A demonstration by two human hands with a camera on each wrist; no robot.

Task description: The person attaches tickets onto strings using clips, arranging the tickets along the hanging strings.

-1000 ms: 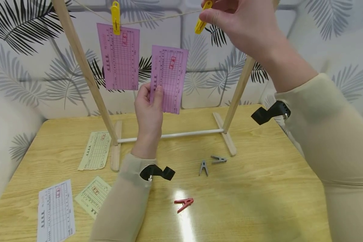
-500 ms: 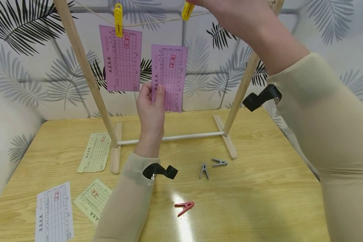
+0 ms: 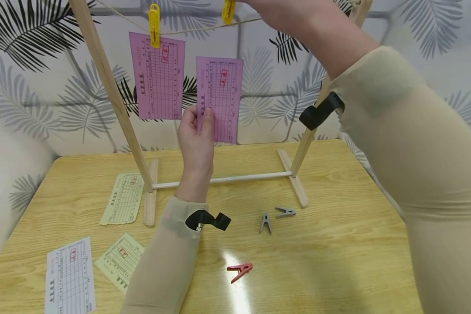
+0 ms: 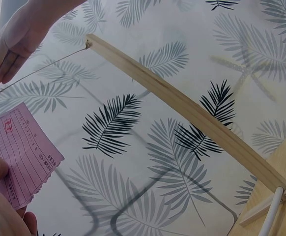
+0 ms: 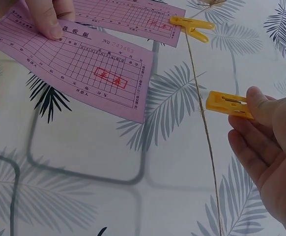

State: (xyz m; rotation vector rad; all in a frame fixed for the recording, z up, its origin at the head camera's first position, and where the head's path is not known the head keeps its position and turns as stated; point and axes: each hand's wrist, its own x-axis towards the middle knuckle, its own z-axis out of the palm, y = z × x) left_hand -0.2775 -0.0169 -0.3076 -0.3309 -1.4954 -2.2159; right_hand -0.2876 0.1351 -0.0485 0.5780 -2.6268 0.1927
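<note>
1. A leaf-patterned backdrop (image 3: 59, 100) stands behind a wood-grain surface (image 3: 318, 261).
2. The pink slip (image 3: 220, 93) is up in the air between the frame's posts, upright, its long axis close to vertical and its printed side towards the head camera.
3. The left hand (image 3: 196, 135) pinches it by the lower left edge, thumb in front, so the top edge is free.
4. The right hand (image 5: 283, 152) grips a yellow clip (image 5: 227, 104) between thumb and fingers, its tip at the string (image 3: 198, 29); whether it bites the string I cannot tell.
5. The key relation: the slip's top edge lies below the string, apart from it, and beneath that clip. The left hand has the slip; the right hand is nearer the string.
6. Just to the left, a second yellow clip (image 3: 154, 26) holds another pink slip (image 3: 157, 83) on the string.
7. Further out, on the surface, lie two grey clips (image 3: 265, 223), a red clip (image 3: 240, 271), two pale green slips (image 3: 122, 198) and a white slip (image 3: 71, 279).
</note>
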